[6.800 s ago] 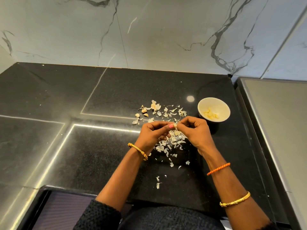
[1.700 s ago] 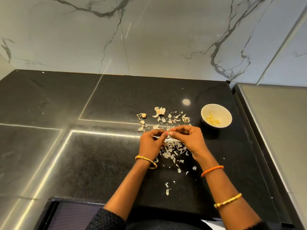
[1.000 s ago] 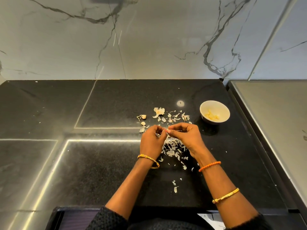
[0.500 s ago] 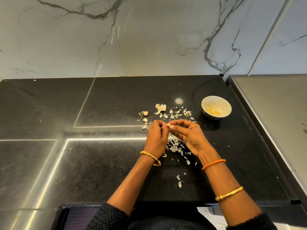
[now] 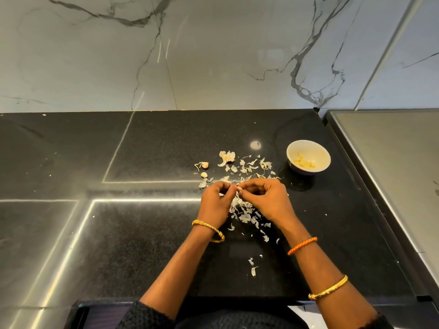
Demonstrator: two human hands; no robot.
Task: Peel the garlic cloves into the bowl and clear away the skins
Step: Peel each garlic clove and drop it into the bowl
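Meanwhile her left hand and right hand both pinched one garlic clove above the skins; at two o'clock sat the bowl. Slippery, that clove might have squirted loose.

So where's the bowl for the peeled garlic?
The bowl sits on the black counter, up and to the right of the right hand, just past the scattered skins.

Small pale garlic clove pinched at centre frame. Papery white skins scattered beneath and above centre. Two unpeeled cloves lying left of the scatter. Cream bowl upright at right of centre, holding yellowish peeled cloves.
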